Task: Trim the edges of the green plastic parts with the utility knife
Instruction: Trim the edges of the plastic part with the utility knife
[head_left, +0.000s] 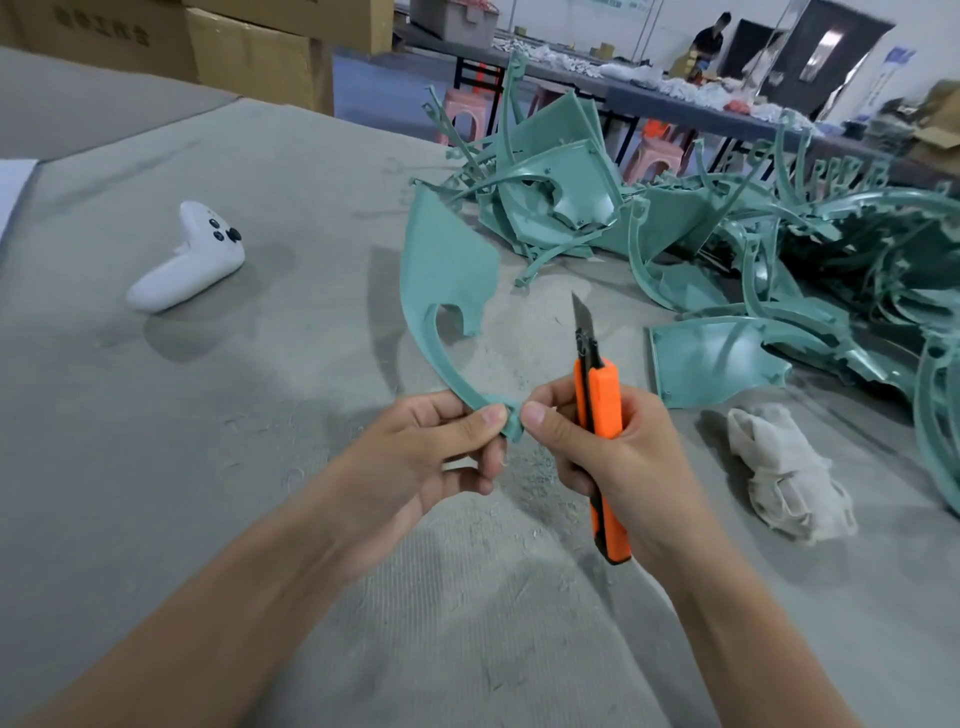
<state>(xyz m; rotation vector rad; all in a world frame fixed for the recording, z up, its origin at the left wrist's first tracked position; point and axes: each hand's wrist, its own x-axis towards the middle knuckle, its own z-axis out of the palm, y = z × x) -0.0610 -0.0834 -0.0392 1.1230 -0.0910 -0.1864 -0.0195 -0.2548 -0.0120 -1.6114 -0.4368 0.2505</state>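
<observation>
the right hand (623, 457) covers the middle of the knife (608, 400) handle. the near end of the part (447, 265) is partly hidden under both thumbs, the left hand (415, 457) wrapped behind it. the pile (561, 192) runs off the right edge. the boxes (260, 62) are cut by the top edge, their print blurred.
</observation>
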